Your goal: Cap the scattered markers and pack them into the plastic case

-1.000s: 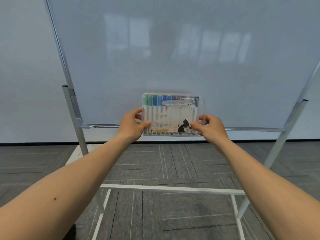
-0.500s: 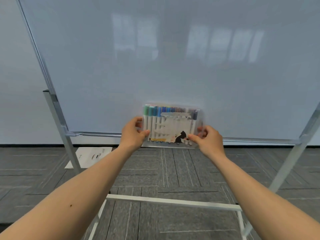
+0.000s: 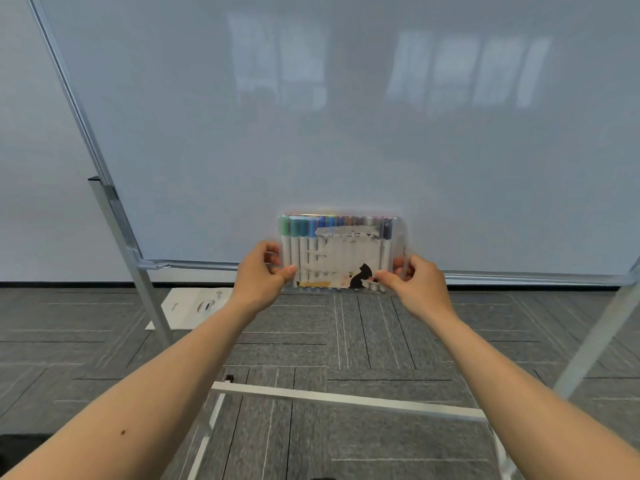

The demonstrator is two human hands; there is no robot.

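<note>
In front of the whiteboard [image 3: 311,116], we pinch the case [image 3: 341,258] by its ends with left hand [image 3: 259,275] and right hand [image 3: 417,284] (markers [image 3: 294,244] packed inside), and a loose lid or slipping thumb could spill them.

both bare arms reach out in front and come in from the bottom corners. the left hand [image 3: 261,273] holds the left side of the plastic case [image 3: 341,251], with the thumb on the front and the fingers curled behind. the right hand [image 3: 415,284] pinches the right side the same way. the two hands are level and well apart.
</note>
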